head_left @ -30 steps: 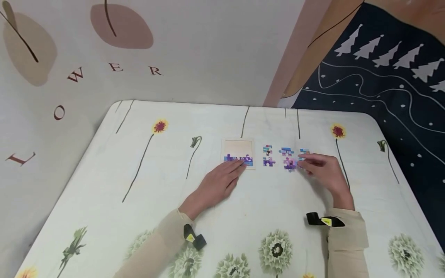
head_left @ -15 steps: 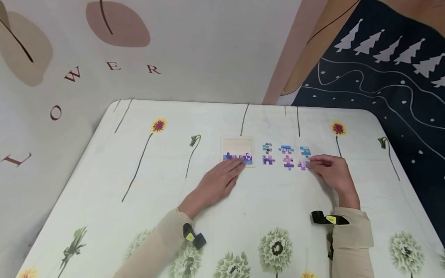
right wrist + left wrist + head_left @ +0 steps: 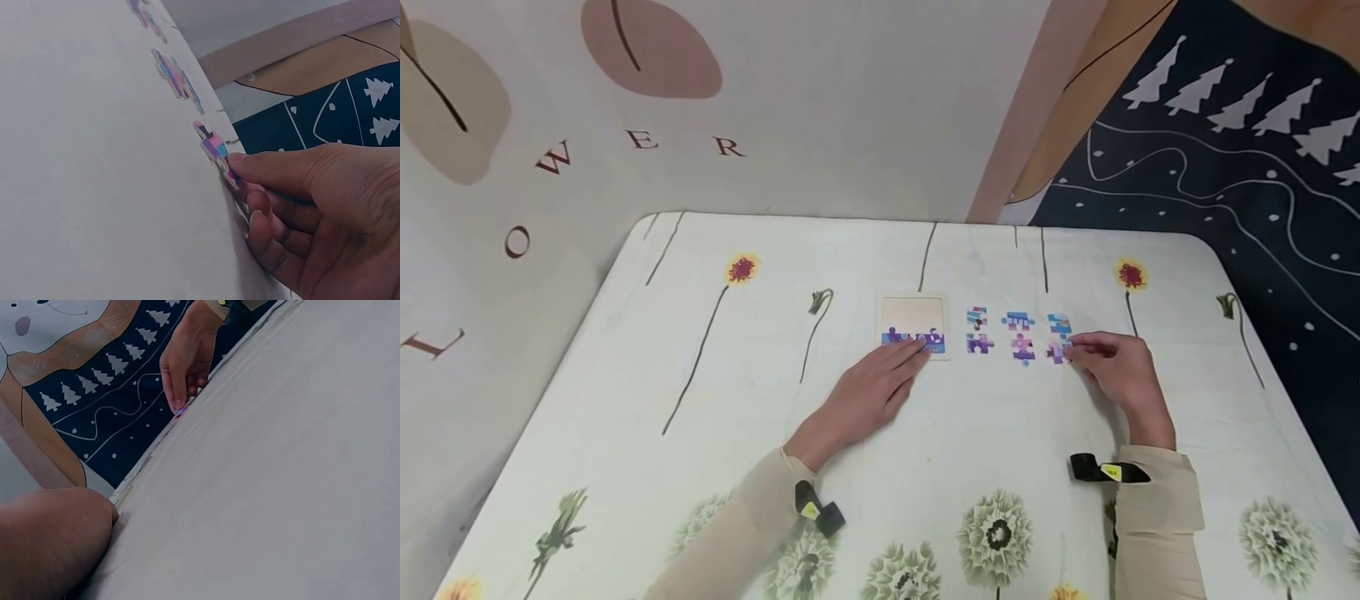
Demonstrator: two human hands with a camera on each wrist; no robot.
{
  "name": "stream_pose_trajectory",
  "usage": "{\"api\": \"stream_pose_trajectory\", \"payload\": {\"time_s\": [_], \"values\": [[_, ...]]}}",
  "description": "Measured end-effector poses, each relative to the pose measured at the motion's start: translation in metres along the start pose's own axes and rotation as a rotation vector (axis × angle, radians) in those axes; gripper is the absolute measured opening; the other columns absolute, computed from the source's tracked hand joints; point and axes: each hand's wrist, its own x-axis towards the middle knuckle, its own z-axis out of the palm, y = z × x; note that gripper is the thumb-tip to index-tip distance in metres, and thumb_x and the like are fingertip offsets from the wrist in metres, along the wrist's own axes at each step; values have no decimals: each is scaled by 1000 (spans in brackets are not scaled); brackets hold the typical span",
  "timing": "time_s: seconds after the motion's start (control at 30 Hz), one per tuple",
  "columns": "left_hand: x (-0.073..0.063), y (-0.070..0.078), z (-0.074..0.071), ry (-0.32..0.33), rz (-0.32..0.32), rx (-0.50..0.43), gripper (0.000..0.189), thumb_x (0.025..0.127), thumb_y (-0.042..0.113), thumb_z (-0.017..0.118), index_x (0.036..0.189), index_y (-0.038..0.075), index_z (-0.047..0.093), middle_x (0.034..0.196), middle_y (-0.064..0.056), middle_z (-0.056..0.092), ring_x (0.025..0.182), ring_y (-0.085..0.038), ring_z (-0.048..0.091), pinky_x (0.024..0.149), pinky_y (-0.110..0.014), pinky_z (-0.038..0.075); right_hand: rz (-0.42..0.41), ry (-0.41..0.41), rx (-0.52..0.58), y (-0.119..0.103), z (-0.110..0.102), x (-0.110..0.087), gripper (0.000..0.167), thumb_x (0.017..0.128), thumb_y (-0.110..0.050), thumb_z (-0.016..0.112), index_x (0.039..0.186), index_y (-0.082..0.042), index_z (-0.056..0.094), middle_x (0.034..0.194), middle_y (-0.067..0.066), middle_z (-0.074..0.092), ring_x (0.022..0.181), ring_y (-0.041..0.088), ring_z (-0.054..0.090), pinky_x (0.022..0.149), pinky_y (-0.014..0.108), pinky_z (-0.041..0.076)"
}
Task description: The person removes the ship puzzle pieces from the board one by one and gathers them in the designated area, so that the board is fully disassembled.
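My left hand (image 3: pixel 868 392) lies with fingers extended over the lower edge of a shallow wooden puzzle tray (image 3: pixel 913 310). Purple and blue jigsaw pieces (image 3: pixel 891 337) fill the tray's lower part, partly covered by those fingertips. To the right, my right hand (image 3: pixel 1112 371) pinches the edge of a pink and purple jigsaw piece (image 3: pixel 1056 352) between thumb and fingers. The right wrist view shows this jigsaw piece (image 3: pixel 214 147) low at the table surface, at the thumb tip. A blue jigsaw piece (image 3: pixel 1059 322) lies just beyond it.
Left of the pinched piece, more loose jigsaw pieces lie in two rows, among them a blue one (image 3: pixel 1018 321), a pink one (image 3: pixel 1022 347) and a purple one (image 3: pixel 978 343). The white flowered tablecloth (image 3: pixel 760 350) ends at a patterned wall (image 3: pixel 835 125) behind.
My right hand has shifted right with the pink and purple jigsaw piece, opening a gap from the middle piece, then nearly stopped. My left hand stays on the tray.
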Motion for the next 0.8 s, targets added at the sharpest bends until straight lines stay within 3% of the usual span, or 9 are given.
{"api": "stream_pose_trajectory", "payload": {"time_s": [0.3,0.53,0.8], "values": [[2,0,-4,-2,8,18,50,110,19,46,158,6,41,165,-9,37,154,-25,31,128,-35,20,-4,26,-54,-3,1,0,25,100,-12,69,119,4,74,107,19,71,86,21,55,59,18,46],[1,0,-3,-77,-4,79,53,113,27,38,162,8,32,169,-7,28,157,-23,22,129,-34,14,43,15,-27,-3,2,1,27,100,-9,68,124,3,71,106,16,66,83,21,52,55,19,45],[-13,0,-6,-123,-68,60,58,113,34,37,163,7,28,170,-7,23,158,-23,17,130,-38,12,57,2,-9,-1,4,2,26,99,-9,69,123,2,71,103,13,65,82,19,51,57,21,45]]}}
